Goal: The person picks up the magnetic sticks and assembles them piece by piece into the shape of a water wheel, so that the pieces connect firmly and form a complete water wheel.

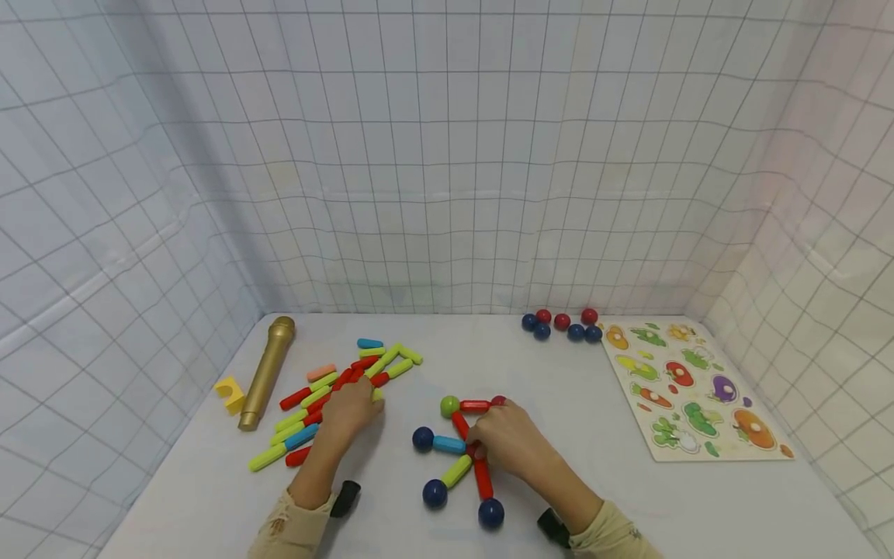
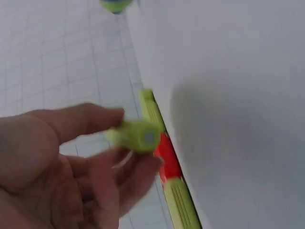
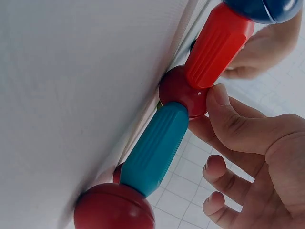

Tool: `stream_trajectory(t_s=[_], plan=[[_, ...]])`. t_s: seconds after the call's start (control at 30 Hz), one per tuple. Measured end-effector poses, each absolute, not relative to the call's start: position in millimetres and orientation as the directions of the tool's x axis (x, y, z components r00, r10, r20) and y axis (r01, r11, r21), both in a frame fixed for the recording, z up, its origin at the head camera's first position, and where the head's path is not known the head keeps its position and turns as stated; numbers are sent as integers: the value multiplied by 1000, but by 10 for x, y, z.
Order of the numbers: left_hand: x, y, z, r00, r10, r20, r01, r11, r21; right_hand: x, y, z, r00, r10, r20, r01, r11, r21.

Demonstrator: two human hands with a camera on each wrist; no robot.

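My left hand (image 1: 349, 410) pinches a yellow-green rod (image 2: 138, 136) between thumb and fingers, above the pile of loose rods at the left. The rod's round end faces the left wrist camera. My right hand (image 1: 511, 439) pinches a red ball (image 3: 183, 93) at the middle of a ball-and-rod figure. A red rod (image 3: 219, 45) and a blue rod (image 3: 156, 149) join that ball. Other parts of the figure are a green ball (image 1: 450, 406), a yellow-green rod (image 1: 457, 471) and dark blue balls (image 1: 491, 514) at the rod ends. My right fingers partly hide its centre.
Several red, yellow-green and blue rods (image 1: 266, 457) lie at the left. Beyond them are a gold microphone-shaped stick (image 1: 267, 373) and a yellow block (image 1: 230, 394). Red and dark blue balls (image 1: 562, 321) sit at the back, beside a vegetable picture board (image 1: 646, 435).
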State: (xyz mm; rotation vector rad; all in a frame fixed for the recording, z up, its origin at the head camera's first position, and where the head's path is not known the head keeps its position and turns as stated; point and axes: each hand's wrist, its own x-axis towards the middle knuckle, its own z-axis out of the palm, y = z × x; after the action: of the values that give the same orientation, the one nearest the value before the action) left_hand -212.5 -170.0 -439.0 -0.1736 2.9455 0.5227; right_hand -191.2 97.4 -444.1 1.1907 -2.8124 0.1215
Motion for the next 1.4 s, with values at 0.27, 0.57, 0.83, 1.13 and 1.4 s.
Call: stream_trajectory(t_s=[0.27, 0.57, 0.83, 1.13, 1.4], plan=[[-2123, -1351, -4504, -997, 5, -73, -39, 805, 592, -1901, 972, -4449, -687, -718, 112, -726, 685, -56], [-2103, -1228, -4590, -999, 1, -39, -23, 790, 612, -1897, 957, -4450, -687, -720, 100, -726, 686, -48], [-2096, -1164, -4570, -990, 90, -109, 13, 823, 568, -1903, 958, -4452, -693, -714, 100, -719, 694, -26], [-2127, -1077, -4575, -968, 171, -181, 34, 811, 584, -1910, 969, -4467, -666, -729, 156, -738, 675, 5], [-2146, -1035, -4586, -966, 173, -191, 27, 806, 592, -1907, 983, -4452, -657, -744, 118, -753, 657, -49]])
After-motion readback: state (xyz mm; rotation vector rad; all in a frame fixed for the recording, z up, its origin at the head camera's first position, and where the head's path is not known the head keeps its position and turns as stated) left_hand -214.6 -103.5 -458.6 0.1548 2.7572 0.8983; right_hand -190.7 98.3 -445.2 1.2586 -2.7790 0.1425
